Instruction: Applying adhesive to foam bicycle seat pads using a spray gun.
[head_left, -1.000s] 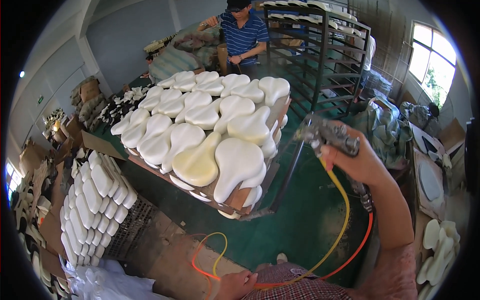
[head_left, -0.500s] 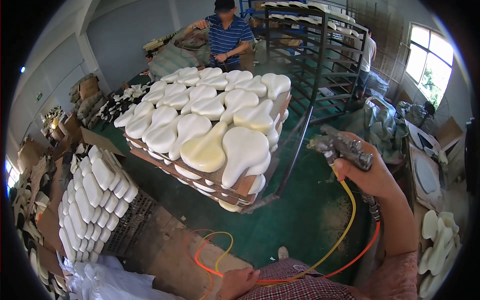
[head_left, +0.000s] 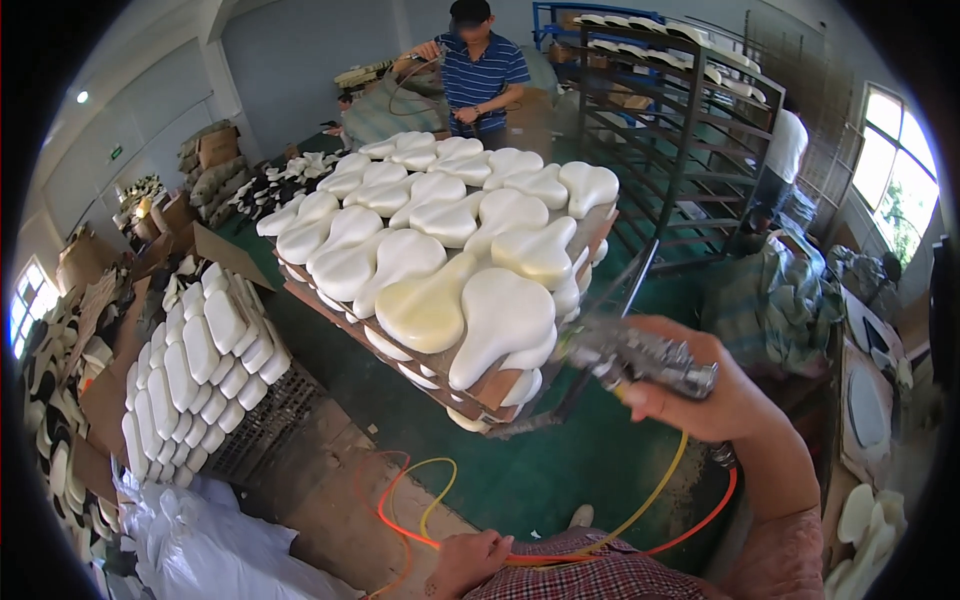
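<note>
My right hand (head_left: 705, 385) is wrapped round a metal spray gun (head_left: 650, 362), whose nozzle points left toward the pile of saddle-shaped foam pads. Closest to the nozzle lies a large white bicycle saddle pad (head_left: 515, 310), apart from the gun. Beside it is a yellowish saddle pad (head_left: 425, 308); several more white ones cover the top board. An orange-red hose (head_left: 708, 515) and a yellow hose (head_left: 655, 500) hang from the gun and run across my lap. Low in the view, my left hand (head_left: 470, 560) is closed round both hoses.
A dark metal rack (head_left: 690, 130) holding pads stands behind the pile. At left, white oblong pads (head_left: 185, 375) sit above a dark crate (head_left: 270, 425), with white plastic sheeting (head_left: 200, 545) below. Across the pile, a person in a striped shirt (head_left: 480, 75) holds up a tool.
My right hand has brought the spray gun leftward, closer to the near corner of the pile. The whole view has shifted, so the room sits farther right. My left hand keeps hold of the hoses.
</note>
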